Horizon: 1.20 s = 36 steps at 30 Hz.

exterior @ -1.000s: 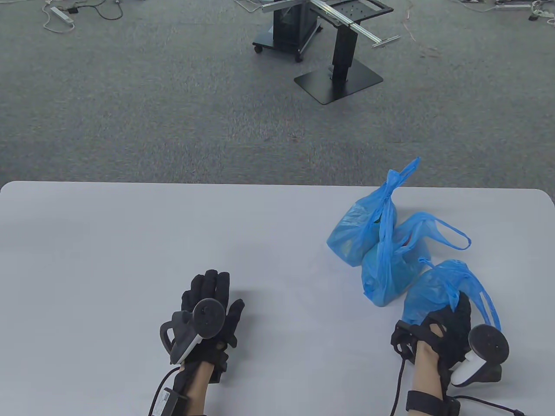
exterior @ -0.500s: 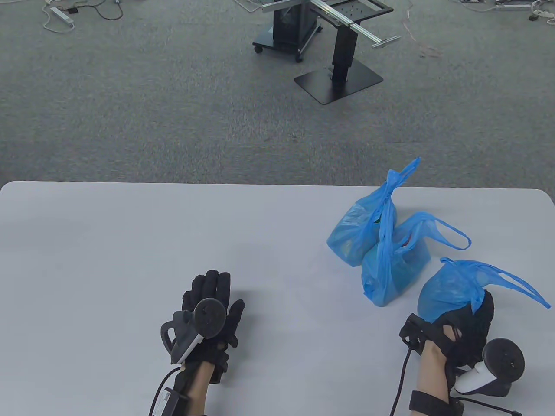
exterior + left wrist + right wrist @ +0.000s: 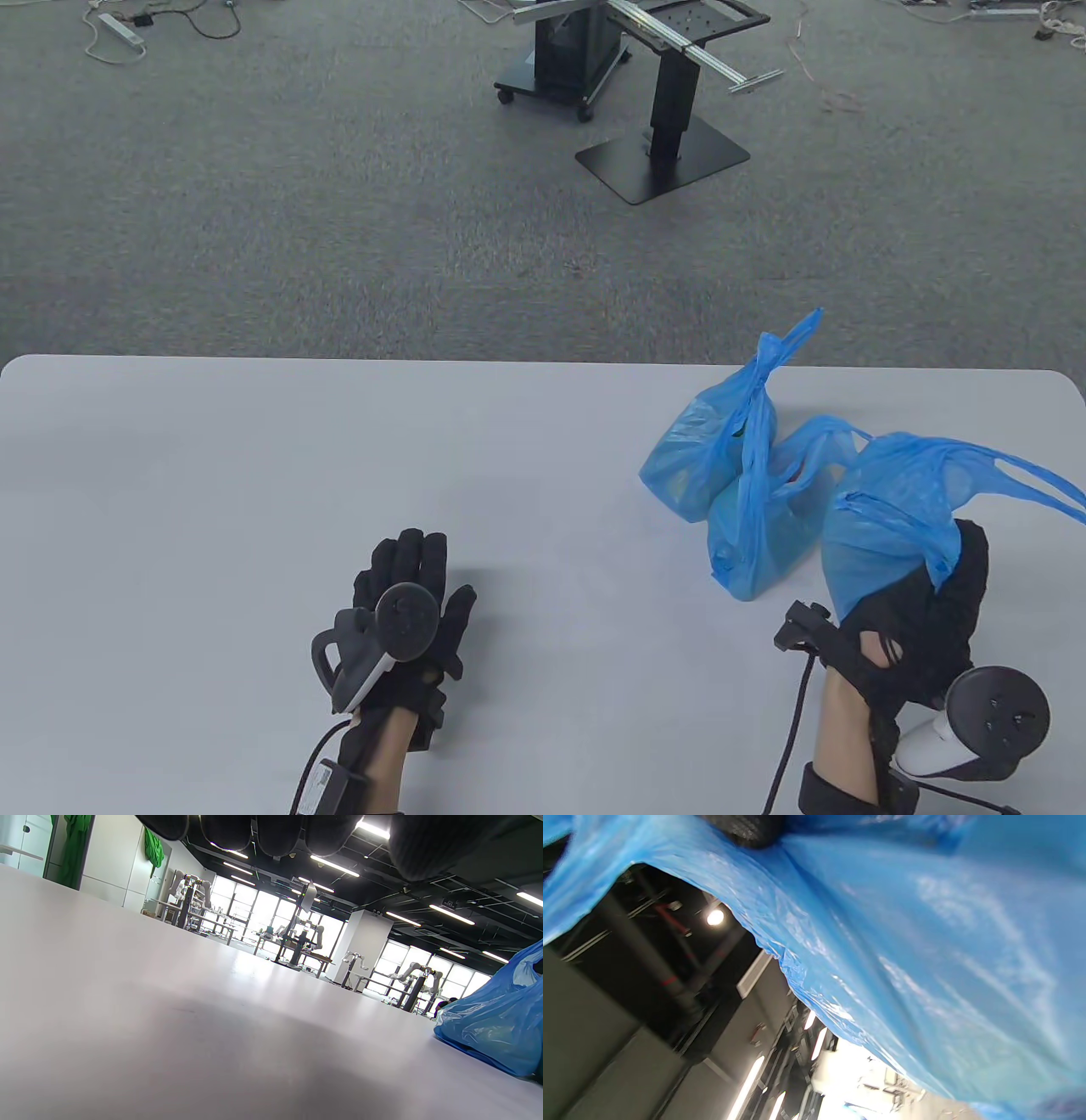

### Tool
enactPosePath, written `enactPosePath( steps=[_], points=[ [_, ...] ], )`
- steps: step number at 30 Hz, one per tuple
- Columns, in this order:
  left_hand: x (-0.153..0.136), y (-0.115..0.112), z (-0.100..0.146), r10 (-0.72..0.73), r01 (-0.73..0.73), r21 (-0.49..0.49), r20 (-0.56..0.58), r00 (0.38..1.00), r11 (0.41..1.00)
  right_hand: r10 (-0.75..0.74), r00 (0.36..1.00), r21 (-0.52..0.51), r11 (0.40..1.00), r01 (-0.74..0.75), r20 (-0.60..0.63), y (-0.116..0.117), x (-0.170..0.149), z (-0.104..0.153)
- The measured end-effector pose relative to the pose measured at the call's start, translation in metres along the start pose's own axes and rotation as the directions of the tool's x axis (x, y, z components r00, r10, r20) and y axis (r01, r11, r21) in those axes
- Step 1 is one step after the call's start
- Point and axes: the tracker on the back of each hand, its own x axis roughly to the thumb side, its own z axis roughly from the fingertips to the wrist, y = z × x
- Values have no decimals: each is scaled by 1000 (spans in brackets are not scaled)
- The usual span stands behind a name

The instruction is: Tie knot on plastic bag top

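Three blue plastic bags sit at the table's right. My right hand (image 3: 933,594) grips the nearest blue bag (image 3: 882,526) from below and behind and holds it raised, its loose handles (image 3: 1039,484) trailing right. That bag's plastic (image 3: 925,963) fills the right wrist view. The middle bag (image 3: 764,526) stands untied with a handle loop; the far bag (image 3: 713,441) has its top tied in a knot (image 3: 768,361). My left hand (image 3: 407,586) lies flat on the white table (image 3: 254,475), fingers straight, holding nothing; its fingertips (image 3: 275,832) hang over bare tabletop.
A blue bag (image 3: 496,1018) shows at the right edge of the left wrist view. Beyond the table's far edge is grey carpet with a black wheeled stand (image 3: 645,102) and cables (image 3: 119,34). The right table edge runs close to the held bag.
My right hand has lifted the nearest bag off the table and carried it up and right; its handles swung out to the right. The left hand stayed put.
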Motion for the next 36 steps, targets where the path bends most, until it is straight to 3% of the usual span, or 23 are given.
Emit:
enactPosePath(
  steps=[6,12,15,17,19,25,27,36],
  points=[
    [-3,1,0,6,-6,-1,-11,1000,1000,-108,994,202,974,101,27,36,29,16],
    [-10,4,-1,18,-18,5,-32,999,1000,-170,985,460,877,140,25,82,45,38],
    [-16,6,-2,38,-38,10,-51,998,999,-192,980,598,793,122,55,106,44,53],
    [-20,7,-2,47,-46,7,-63,997,999,-233,972,679,715,168,5,120,39,61],
    [-23,7,-3,59,-59,5,-73,996,998,-281,956,765,595,245,-88,134,31,71],
    [-32,8,-3,91,-91,9,-118,989,996,-211,940,876,352,330,-270,163,0,101],
    [-35,9,-2,114,-113,13,-136,984,994,-167,933,885,299,357,-319,170,-12,110],
    [-37,7,-2,113,-114,3,-157,981,993,33,934,922,180,344,-355,185,-54,124]
  ],
)
